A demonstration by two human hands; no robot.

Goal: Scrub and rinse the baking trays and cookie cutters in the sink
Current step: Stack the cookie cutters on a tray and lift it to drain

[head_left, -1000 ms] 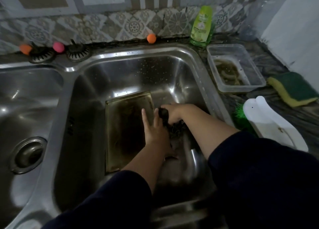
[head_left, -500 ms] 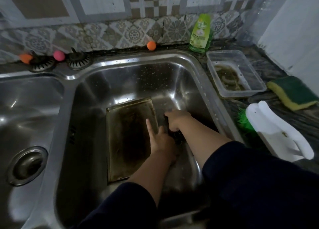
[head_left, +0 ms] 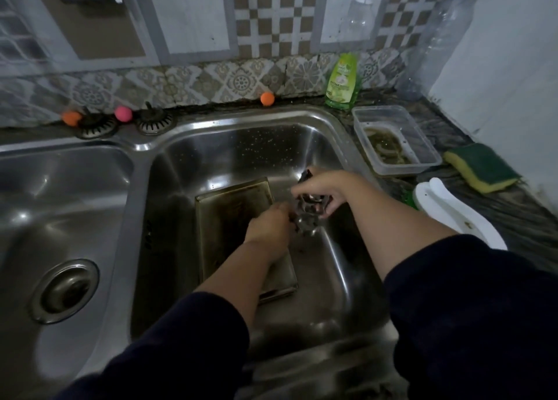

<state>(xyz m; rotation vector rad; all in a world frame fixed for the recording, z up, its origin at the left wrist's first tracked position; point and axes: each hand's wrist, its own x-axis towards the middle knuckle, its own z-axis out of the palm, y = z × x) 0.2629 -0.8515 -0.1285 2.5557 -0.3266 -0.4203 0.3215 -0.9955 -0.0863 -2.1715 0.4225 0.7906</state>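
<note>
Evidently mid-scrub, both the right hand (head_left: pixel 324 190) and left hand (head_left: pixel 273 223) have fingers curled around metal cookie cutters (head_left: pixel 309 214) above the sink (head_left: pixel 241 146), beside the soiled baking tray (head_left: pixel 232 209); rinsing likely follows.

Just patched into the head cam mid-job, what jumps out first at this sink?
Both hands meet over the right sink basin: the right hand and left hand hold a cluster of metal cookie cutters. Below them a grimy baking tray lies flat on the basin floor. On the counter to the right sit a green dish soap bottle and a green-and-yellow sponge.
</note>
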